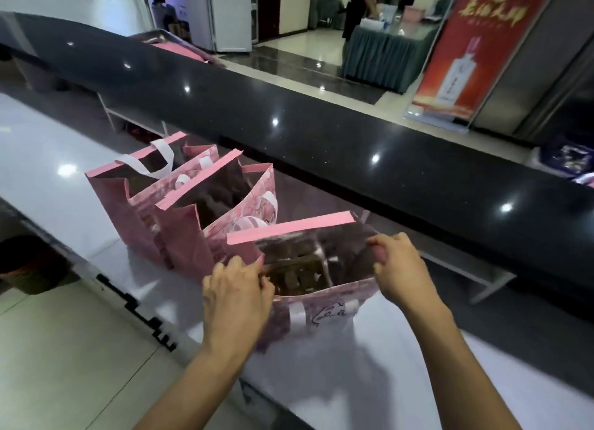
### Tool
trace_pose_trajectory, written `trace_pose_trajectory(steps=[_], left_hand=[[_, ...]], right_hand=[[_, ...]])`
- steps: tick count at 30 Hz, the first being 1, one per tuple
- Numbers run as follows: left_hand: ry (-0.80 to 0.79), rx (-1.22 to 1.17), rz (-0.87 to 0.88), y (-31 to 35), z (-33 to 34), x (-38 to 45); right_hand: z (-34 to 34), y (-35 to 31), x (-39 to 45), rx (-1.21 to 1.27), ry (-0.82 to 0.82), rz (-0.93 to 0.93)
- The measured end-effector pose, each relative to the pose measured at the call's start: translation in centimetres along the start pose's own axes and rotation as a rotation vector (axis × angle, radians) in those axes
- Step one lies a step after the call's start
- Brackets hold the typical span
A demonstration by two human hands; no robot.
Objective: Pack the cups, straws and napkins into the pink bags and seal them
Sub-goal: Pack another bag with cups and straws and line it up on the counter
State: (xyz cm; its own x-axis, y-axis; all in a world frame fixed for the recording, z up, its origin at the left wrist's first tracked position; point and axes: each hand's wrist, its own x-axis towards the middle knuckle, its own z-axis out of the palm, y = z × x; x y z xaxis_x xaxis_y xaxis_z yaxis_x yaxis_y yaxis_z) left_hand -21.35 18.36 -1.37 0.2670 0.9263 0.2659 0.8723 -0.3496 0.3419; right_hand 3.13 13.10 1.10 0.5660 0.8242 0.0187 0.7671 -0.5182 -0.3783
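1. The left hand [236,296] pinched the near-left rim of the nearest pink bag [324,301], fingers curled over the edge. The right hand [397,267] pinched the right rim the same way. The two grips held the mouth spread open.
2. That bag stood on the white counter [64,179], toward its near edge, with its pink flap [289,227] raised at the far side. Dark contents showed inside; cups, straws or napkins could not be told apart.
3. Two further pink bags [180,204] stood open in a row just beyond, toward the black ledge [321,134]; a lidded cup [249,224] showed in the nearer one.
4. Risk: uneven pull on the two rims would likely skew the mouth, so the flap would meet the front crooked and seal badly.
5. Risk: a downward press could tip the contents or crush the thin wall.
6. Risk: a sideways drag might knock the adjacent bag over.
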Motion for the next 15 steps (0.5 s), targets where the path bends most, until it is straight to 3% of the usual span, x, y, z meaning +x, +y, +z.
trace_pose_trajectory(steps=[4, 7, 15], left_hand=[[-0.071, -0.093, -0.003, 0.0, -0.2, -1.4], [-0.212, -0.129, 0.032, 0.8, -0.1, -2.3], [-0.463, -0.486, 0.147, 6.0, 1.0, -5.2]], right_hand=[[0.0, 1.7, -3.2, 0.083, 0.059, 0.108], [-0.6, 3.1, -5.7, 0.118, 0.095, 0.188], [-3.9, 8.6, -11.8, 0.169, 0.192, 0.335]])
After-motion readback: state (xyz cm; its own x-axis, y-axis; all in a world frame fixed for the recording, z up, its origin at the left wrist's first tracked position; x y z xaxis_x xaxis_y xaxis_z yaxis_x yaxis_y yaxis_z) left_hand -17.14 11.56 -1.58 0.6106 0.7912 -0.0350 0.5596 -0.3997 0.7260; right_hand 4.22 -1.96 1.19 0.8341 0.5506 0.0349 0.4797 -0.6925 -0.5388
